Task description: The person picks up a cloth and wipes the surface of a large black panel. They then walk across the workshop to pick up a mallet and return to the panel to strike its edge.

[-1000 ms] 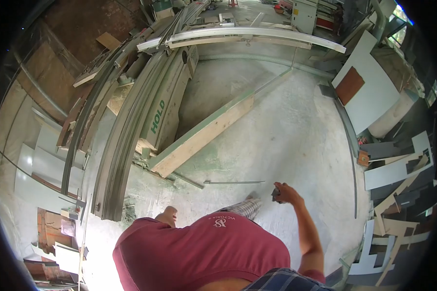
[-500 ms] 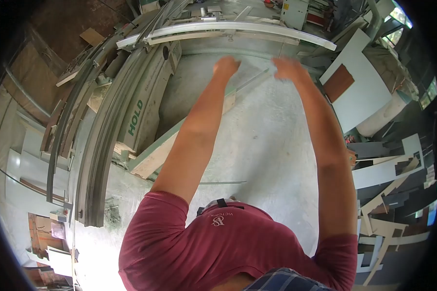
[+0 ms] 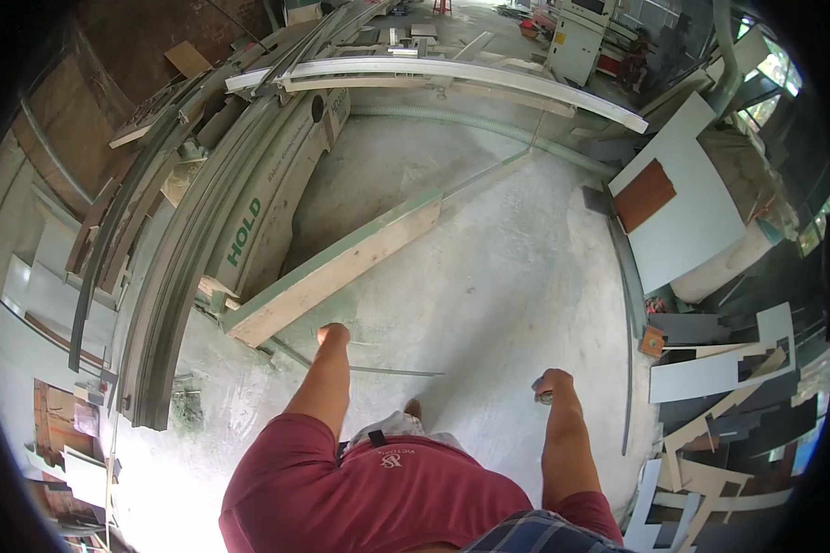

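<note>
My left hand (image 3: 333,335) is curled closed over the floor, near the lower end of a long wooden beam (image 3: 341,267) with green edges; nothing shows in it. On the other side, my right hand (image 3: 557,384) is closed round a small dark object (image 3: 544,396) that is too small to name. Both hands are low, in front of my body and wide apart. A thin dark strip (image 3: 397,372) lies on the floor between them.
The machine marked HOLD (image 3: 258,217) stands at the left beside long metal rails (image 3: 180,276). A long white bar (image 3: 470,69) spans the far side. White panels (image 3: 678,203) and offcuts (image 3: 701,378) stand at the right.
Both hands have come down and back from far out in front towards my body. The wooden beam, partly covered before by my left arm, is now in full view.
</note>
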Available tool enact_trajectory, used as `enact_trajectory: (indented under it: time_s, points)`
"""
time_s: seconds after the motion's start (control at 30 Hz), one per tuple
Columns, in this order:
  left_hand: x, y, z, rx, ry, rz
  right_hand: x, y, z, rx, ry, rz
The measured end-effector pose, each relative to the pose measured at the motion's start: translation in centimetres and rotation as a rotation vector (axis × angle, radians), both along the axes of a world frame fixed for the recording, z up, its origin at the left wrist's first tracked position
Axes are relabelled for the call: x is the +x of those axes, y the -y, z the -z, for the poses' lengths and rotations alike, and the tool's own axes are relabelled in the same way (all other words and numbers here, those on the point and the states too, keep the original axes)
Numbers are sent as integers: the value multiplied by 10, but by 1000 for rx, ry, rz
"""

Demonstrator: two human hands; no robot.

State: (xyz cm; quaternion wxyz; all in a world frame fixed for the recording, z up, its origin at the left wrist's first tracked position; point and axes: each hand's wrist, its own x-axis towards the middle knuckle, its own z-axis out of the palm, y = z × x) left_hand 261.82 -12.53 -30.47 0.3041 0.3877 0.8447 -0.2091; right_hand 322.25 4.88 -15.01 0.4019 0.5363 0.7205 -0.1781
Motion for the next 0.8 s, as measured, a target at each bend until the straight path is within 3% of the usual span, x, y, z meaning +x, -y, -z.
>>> enact_trajectory:
  time_s: [0.07,0.1,0.13,0.17,0.2,0.23,0.27,0.33,0.47,0.6,0.8]
  points:
    - [43,-18,-91,14,-33,48,-14,-20,-2,-2,-161,-10]
    - [53,-49,-173,48,-55,92,-54,-30,-61,15,-163,58]
    - [50,-86,-172,174,-119,100,-84,-39,-95,219,-299,89]
    - [58,-122,-206,195,-54,2,-106,-63,-104,310,-358,-10]
    - [57,-156,-209,332,-93,179,-128,-90,-103,421,-479,-116]
    - [85,-171,-267,446,-75,87,-161,-106,-141,375,-492,-124]
    - [107,-183,-310,618,-66,130,-191,-109,-168,570,-570,-155]
    - [129,-218,-360,797,-20,195,-239,-104,-238,720,-676,-195]
    - [185,-221,-473,900,-45,305,-282,-84,-329,905,-859,-276]
    - [204,-221,-513,918,-120,312,-291,-82,-362,963,-823,-344]
    - [210,-215,-510,936,-162,320,-265,-69,-368,983,-805,-370]
